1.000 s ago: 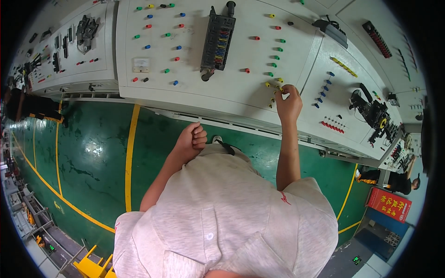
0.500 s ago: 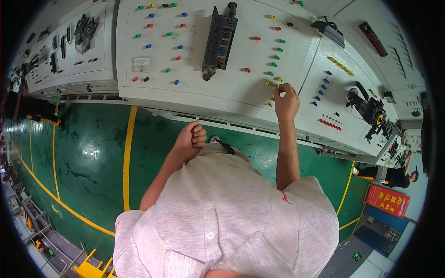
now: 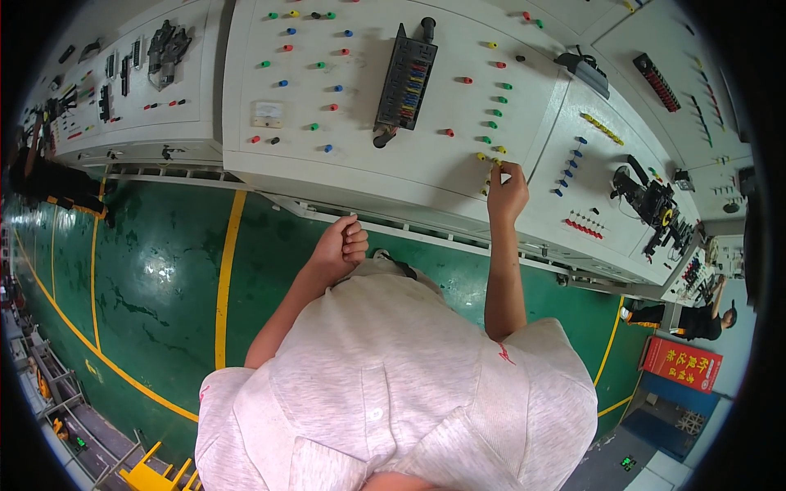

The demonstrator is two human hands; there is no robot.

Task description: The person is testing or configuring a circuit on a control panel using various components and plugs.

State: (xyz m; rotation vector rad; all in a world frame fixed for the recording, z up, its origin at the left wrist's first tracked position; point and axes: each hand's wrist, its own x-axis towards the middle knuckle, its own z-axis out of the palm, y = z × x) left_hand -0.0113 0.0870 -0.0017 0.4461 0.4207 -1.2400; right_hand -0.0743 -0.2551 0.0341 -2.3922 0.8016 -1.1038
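Observation:
My right hand (image 3: 508, 196) reaches up to the lower right part of the white panel (image 3: 327, 176). Its thumb and fingers pinch a small yellow terminal post (image 3: 496, 164), partly covered by the fingertips. Other yellow terminal posts (image 3: 481, 155) stick out right beside it, and a column of green ones (image 3: 492, 125) runs above. My left hand (image 3: 341, 244) is curled into a fist in front of my body, short of the panel's lower edge. Nothing shows sticking out of that fist.
A black fuse box (image 3: 406, 78) with coloured fuses is mounted mid-panel. Blue terminals (image 3: 567, 173) and a black mechanical assembly (image 3: 651, 204) are on the adjoining right panel. A metal rail (image 3: 385, 226) runs below. People stand far left (image 3: 57, 184) and far right (image 3: 704, 317).
The panel sits slightly further right and lower in the picture. My right hand stays at the same yellow terminals, its fingers slightly shifted; my left fist is nearly unchanged.

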